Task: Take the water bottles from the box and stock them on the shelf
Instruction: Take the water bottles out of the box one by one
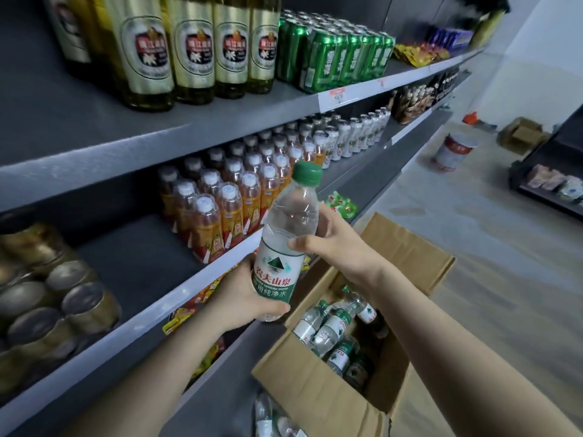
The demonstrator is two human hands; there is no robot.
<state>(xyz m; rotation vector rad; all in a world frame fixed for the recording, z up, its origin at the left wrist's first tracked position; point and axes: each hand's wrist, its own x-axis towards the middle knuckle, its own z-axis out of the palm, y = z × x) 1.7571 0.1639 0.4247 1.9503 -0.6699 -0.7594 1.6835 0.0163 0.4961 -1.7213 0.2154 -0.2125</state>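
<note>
A clear water bottle with a green cap and a green-and-white label stands nearly upright in front of the middle shelf. My left hand grips its base from below. My right hand holds its upper body from the right. Below them an open cardboard box holds several more water bottles lying on their sides. A bare dark stretch of the middle shelf lies between the jars and the tea bottles.
Orange tea bottles fill the middle shelf to the right of the gap, and gold-lidded jars sit to its left. Beer bottles and green cans line the upper shelf. Snack packets lie on the lower shelf. A bucket stands on the floor.
</note>
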